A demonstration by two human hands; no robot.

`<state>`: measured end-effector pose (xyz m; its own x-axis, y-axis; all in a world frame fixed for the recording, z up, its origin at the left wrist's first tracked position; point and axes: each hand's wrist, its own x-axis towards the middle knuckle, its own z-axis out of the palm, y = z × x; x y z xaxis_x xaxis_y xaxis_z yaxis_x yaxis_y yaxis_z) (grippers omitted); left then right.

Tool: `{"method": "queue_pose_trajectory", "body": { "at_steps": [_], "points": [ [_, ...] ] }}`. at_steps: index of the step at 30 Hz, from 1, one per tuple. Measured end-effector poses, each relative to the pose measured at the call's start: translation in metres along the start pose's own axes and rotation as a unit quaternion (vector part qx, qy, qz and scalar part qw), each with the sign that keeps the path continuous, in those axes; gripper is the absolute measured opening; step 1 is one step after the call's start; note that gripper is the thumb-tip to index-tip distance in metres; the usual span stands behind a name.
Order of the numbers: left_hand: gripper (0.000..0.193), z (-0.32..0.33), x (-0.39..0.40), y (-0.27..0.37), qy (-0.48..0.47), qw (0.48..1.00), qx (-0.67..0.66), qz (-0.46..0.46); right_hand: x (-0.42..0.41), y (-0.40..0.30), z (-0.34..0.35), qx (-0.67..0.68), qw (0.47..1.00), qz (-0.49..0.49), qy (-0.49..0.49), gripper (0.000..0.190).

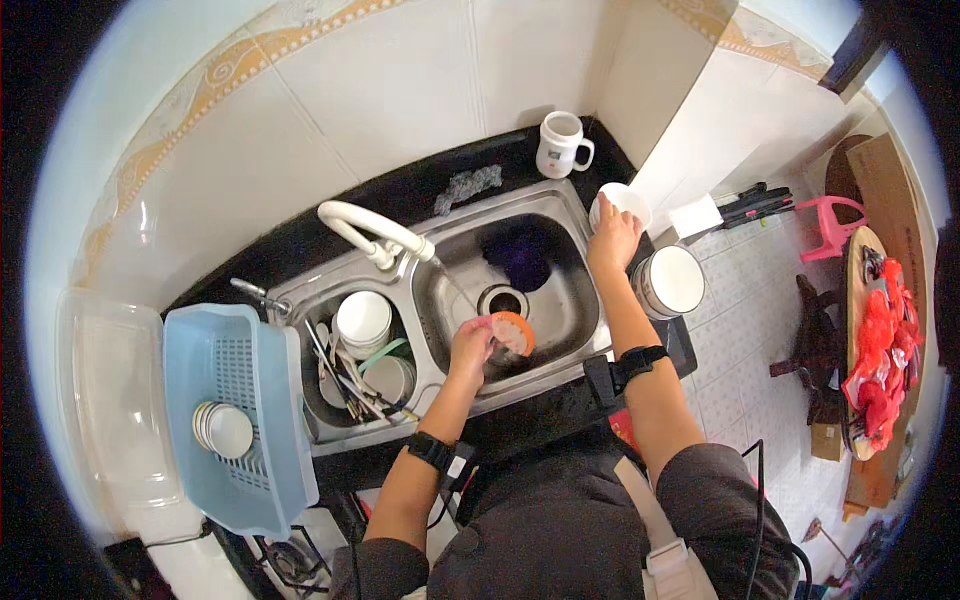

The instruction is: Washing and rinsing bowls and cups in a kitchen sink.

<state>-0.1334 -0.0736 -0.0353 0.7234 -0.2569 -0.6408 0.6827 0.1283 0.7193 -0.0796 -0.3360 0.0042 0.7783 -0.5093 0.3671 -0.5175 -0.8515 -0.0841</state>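
My left hand holds a small round orange-rimmed dish or lid over the right basin of a stainless steel sink. Water runs from a white gooseneck faucet into that basin, near the drain. Beyond the basin's right rim, my right hand grips a white bowl, with fingers over its edge. A tall white container with a dark rim stands close to my right forearm. Behind the drain is a dark blue-purple patch; what it is cannot be told.
The left basin holds stacked white bowls and utensils. A blue drain basket with small bowls stands to its left. At the back are a white mug and a grey scouring pad. A gas stove lies lower left.
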Motion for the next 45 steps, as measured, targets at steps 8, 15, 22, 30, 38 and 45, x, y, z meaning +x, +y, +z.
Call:
{"method": "queue_pose_trajectory", "body": {
  "at_steps": [8,15,22,30,38,45],
  "points": [
    [0.043,-0.015,0.019,-0.020,0.096,0.990,0.095,0.040,-0.011,0.008,0.011,0.069,0.992,-0.037,0.098,0.040],
    [0.081,-0.019,0.066,-0.061,0.061,0.991,0.110,-0.048,-0.011,0.004,0.010,0.125,0.990,-0.030,0.062,0.045],
    [0.076,-0.003,0.058,-0.039,0.094,0.974,0.075,-0.194,-0.011,-0.008,-0.023,0.118,0.985,-0.066,0.111,0.049],
    [0.076,-0.034,0.040,-0.008,0.060,0.990,0.083,-0.099,-0.111,-0.071,0.008,0.310,0.832,-0.083,-0.452,0.049],
    [0.070,-0.015,0.029,0.009,0.072,0.991,0.102,-0.046,-0.128,-0.078,0.107,0.124,0.871,-0.264,-0.396,0.022],
    [0.047,-0.014,0.040,-0.014,0.154,0.984,0.084,-0.031,-0.116,-0.103,0.045,0.189,0.921,-0.089,-0.330,0.021]
  ]
}}
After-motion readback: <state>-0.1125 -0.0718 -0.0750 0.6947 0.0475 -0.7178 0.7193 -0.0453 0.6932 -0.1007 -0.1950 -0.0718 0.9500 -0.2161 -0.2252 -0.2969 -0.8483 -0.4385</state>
